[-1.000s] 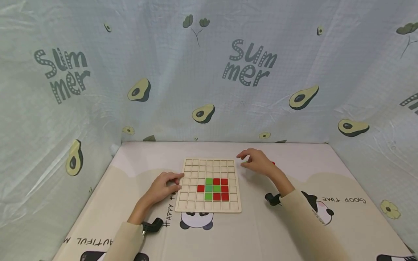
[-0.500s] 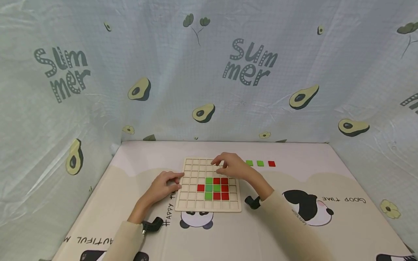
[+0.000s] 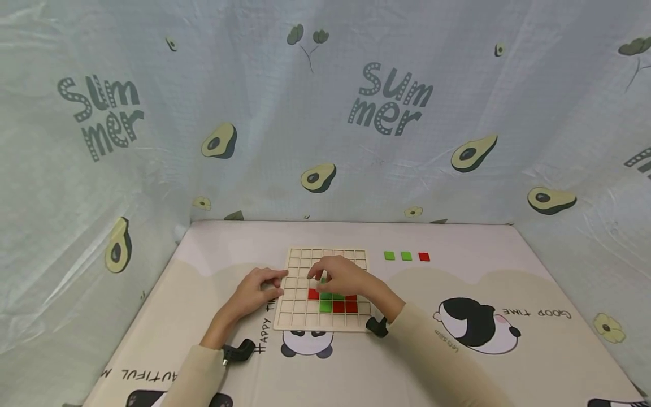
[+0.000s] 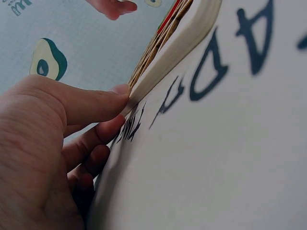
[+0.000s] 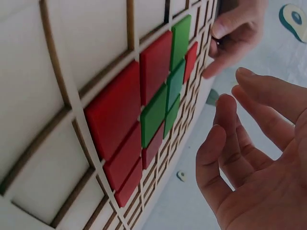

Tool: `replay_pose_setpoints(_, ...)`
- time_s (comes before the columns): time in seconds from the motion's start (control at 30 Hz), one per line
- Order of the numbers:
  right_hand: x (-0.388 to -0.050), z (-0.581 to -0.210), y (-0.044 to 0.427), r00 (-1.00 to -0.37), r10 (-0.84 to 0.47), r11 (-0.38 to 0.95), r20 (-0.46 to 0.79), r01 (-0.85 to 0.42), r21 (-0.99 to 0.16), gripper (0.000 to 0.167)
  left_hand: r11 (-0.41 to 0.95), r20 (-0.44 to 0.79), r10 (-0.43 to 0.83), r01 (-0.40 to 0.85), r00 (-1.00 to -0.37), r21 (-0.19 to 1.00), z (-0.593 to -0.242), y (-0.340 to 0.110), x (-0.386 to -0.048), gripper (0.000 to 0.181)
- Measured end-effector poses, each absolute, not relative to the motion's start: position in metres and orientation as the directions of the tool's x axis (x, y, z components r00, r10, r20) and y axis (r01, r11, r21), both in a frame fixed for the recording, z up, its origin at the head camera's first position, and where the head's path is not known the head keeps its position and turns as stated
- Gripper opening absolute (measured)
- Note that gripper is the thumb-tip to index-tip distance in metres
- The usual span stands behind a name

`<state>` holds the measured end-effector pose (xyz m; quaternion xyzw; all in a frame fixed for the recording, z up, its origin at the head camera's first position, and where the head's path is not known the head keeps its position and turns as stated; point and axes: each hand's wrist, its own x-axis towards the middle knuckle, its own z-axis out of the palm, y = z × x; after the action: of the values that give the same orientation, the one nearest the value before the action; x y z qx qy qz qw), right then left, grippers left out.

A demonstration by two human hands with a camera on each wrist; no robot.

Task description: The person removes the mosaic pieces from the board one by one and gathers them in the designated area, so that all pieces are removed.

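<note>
My left hand [image 3: 258, 287] lies at the left edge of a pale wooden grid board [image 3: 291, 323]. Its index finger and thumb touch that edge a little apart, as the right wrist view also shows. Over the middle of the board hovers my right hand [image 3: 342, 277], thumb and fingers bent, with a gap between the tips and no tile visible there. Red tiles [image 5: 115, 110] and green tiles [image 5: 154, 115] sit together in the grid cells, one green more bluish. A lone red tile [image 3: 313, 294] lies left of the greens. In the head view my right hand hides some tiles.
Right of the board, two loose green tiles [image 3: 406, 256] and a loose red tile [image 3: 424, 256] lie in a row on the printed tablecloth [image 3: 458, 373]. An avocado-patterned curtain [image 3: 254, 113] rises behind and at both sides.
My right hand has moved left and nearer, from beside the loose tiles to above the board's middle. The loose row has come into full view. My left hand has stayed at the edge.
</note>
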<state>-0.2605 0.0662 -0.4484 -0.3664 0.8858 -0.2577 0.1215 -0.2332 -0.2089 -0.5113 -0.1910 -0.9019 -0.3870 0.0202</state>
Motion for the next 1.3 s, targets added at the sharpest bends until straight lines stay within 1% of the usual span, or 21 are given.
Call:
replay_pose_setpoints(0.13,-0.259,-0.45,0.062,-0.69,-0.723,0.601,-0.036,-0.603,-0.524,0.024,0.623,0.179,0.333,0.359,-0.926,0.695,-0.51,-0.208,-0.234,0.043)
replay_pose_setpoints(0.57,-0.26,-0.456,0.058,-0.69,-0.719,0.637,-0.081,-0.608,-0.473,0.024,0.619,0.176,0.332,0.355,-0.927,0.701,-0.51,-0.208,-0.233,0.043)
replay_pose_setpoints(0.77,-0.259,-0.461,0.056,-0.704,-0.704,0.654,-0.096,-0.59,-0.473,0.022,0.618,0.173,0.329,0.35,-0.928,0.704,-0.51,-0.208,-0.233,0.043)
replay_pose_setpoints(1.03,-0.261,-0.465,0.055,-0.703,-0.704,0.655,-0.104,-0.587,-0.476,0.02,0.627,0.169,0.327,0.347,-0.93,0.697,-0.508,-0.208,-0.232,0.044)
replay_pose_setpoints(1.3,-0.26,-0.465,0.054,-0.702,-0.704,0.66,-0.105,-0.593,-0.462,0.02,0.619,0.171,0.33,0.349,-0.928,0.704,-0.508,-0.207,-0.231,0.044)
